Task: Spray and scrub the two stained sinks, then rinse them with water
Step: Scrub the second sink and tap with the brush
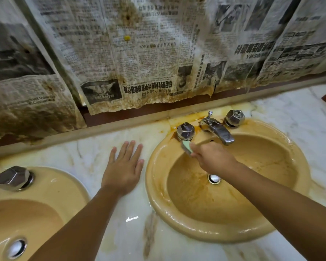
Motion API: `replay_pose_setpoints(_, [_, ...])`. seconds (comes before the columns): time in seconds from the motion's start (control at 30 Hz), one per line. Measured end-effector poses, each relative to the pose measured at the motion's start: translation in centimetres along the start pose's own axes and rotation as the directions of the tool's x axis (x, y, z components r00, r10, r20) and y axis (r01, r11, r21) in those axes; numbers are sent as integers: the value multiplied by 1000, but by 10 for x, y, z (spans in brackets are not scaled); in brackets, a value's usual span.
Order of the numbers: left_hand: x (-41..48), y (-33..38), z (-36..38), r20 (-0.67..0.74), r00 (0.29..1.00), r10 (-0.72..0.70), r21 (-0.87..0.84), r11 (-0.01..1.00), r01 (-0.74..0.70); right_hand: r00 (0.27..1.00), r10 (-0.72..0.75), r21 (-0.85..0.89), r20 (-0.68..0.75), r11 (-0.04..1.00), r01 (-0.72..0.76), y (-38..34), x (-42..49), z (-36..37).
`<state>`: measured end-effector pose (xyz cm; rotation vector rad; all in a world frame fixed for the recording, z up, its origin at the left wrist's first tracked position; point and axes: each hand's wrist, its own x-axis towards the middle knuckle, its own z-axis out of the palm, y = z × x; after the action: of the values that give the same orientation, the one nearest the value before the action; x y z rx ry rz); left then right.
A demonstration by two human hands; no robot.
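While the left sink [45, 187] waits at the edge, the left hand [123, 170] lies flat, fingers spread, on the marble counter [135, 238], bracing I'd guess. The right hand [213, 157] grips a green sponge [186, 147] against the stained right sink [154, 194] rim, just below a tap handle [185, 130].

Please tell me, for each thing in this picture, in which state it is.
Right sink: wet, brown-stained.
Left sink: stained, no hand on it.
Sponge: gripped by right hand, against the right sink's rim below the knob.
Left hand: flat on the marble countertop, fingers straight.
Faucet: no water running.
Newspaper: stained, torn along lower edge.
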<state>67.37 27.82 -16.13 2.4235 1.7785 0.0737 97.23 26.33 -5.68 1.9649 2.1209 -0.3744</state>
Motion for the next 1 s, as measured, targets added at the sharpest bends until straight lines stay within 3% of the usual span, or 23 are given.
replay_pose_setpoints(0.17, [0,1,0,-5,1000,1,0,1000,-1,994,-109,73,25,992,107,-13,-4,9])
replay_pose_setpoints(0.3, [0,6,-3,12,999,-35,-12,999,35,999,-41,91,-31,995,44,18,-6,3])
replay_pose_setpoints(0.37, [8,16,-4,37,995,-91,-50,994,92,995,-79,129,-56,988,86,24,-15,1])
replay_pose_setpoints(0.5, [33,32,-6,39,987,-156,-95,983,159,973,-34,286,-229,953,101,30,-9,-24])
replay_pose_setpoints(0.57, [38,30,-5,25,989,-149,-90,985,151,968,-8,213,-249,975,63,34,10,-42])
replay_pose_setpoints(0.73, [38,29,-5,14,989,-149,-74,986,150,988,-117,-16,-104,993,116,14,41,-59])
replay_pose_setpoints(0.83, [39,29,-5,19,989,-146,-77,986,147,989,-94,-46,-112,995,90,22,53,-69])
replay_pose_setpoints(0.93, [39,28,-3,3,988,-152,-91,984,152,980,-196,-90,-40,977,191,20,49,-68])
replay_pose_setpoints(1.0, [40,27,-2,-4,988,-152,-87,985,151,986,-153,-93,-63,985,147,29,54,-72])
